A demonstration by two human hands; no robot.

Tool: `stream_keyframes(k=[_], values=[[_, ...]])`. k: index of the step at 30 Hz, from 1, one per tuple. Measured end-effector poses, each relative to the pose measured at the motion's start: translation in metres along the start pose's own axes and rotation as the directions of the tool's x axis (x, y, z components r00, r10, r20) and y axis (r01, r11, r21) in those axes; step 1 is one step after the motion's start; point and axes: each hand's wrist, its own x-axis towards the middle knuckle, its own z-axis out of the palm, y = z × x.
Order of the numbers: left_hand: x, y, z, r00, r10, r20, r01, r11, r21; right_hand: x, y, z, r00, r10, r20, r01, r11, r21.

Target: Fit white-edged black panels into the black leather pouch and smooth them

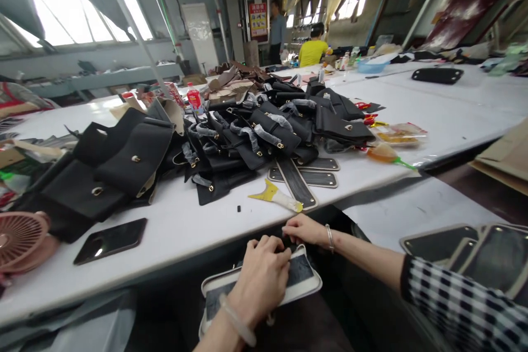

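Note:
An oblong bag panel (300,270), dark with a cream border, lies tilted over my lap below the table edge. My left hand (266,272), with a pale bangle at its wrist, lies across the middle of the panel, its fingers curled over the far edge. At the panel's far right corner, my right hand (304,229) has its fingers pinched together; whatever is between them is hidden. On the table just beyond lie a yellow and white tool-like piece (275,196) and several dark strips (297,181) with pale edges and metal studs.
Black bags (256,132) with wrapped handles are heaped across the white table (185,253). A phone (111,240) and a pink fan (25,242) sit at left. More edged panels (495,256) lie at right. A person in yellow (312,50) sits farther back.

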Motion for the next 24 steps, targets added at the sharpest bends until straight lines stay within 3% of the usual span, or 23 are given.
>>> stream_keyframes(k=[4,9,12,14,16,18,21,24], values=[[-0.004,-0.002,-0.002,0.999,0.002,-0.032,-0.004,0.998,-0.061,-0.001,-0.039,0.001,0.995,-0.069,0.074,0.071,0.997,-0.019],[-0.018,-0.002,0.005,0.991,-0.027,-0.127,0.004,0.984,-0.178,0.014,-0.071,0.022,0.990,-0.066,0.124,0.085,0.984,-0.155],[-0.035,-0.026,-0.001,0.969,-0.147,-0.199,0.068,0.932,-0.355,0.021,-0.073,0.034,0.983,-0.060,0.171,0.097,0.972,-0.215],[-0.048,-0.058,-0.003,0.918,-0.328,-0.222,0.165,0.826,-0.540,0.023,-0.070,0.039,0.976,-0.079,0.202,0.128,0.960,-0.247],[-0.062,-0.097,0.001,0.823,-0.544,-0.165,0.268,0.628,-0.730,0.023,-0.068,0.043,0.968,-0.107,0.225,0.168,0.947,-0.274],[-0.071,-0.134,0.015,0.776,-0.626,-0.079,0.343,0.523,-0.780,0.022,-0.068,0.044,0.965,-0.117,0.236,0.186,0.937,-0.295],[-0.075,-0.166,0.048,0.761,-0.639,0.112,0.452,0.398,-0.798,0.019,-0.072,0.045,0.965,-0.116,0.236,0.190,0.929,-0.319],[-0.065,-0.172,0.079,0.788,-0.564,0.246,0.506,0.365,-0.782,0.014,-0.077,0.044,0.962,-0.126,0.242,0.206,0.918,-0.339]])
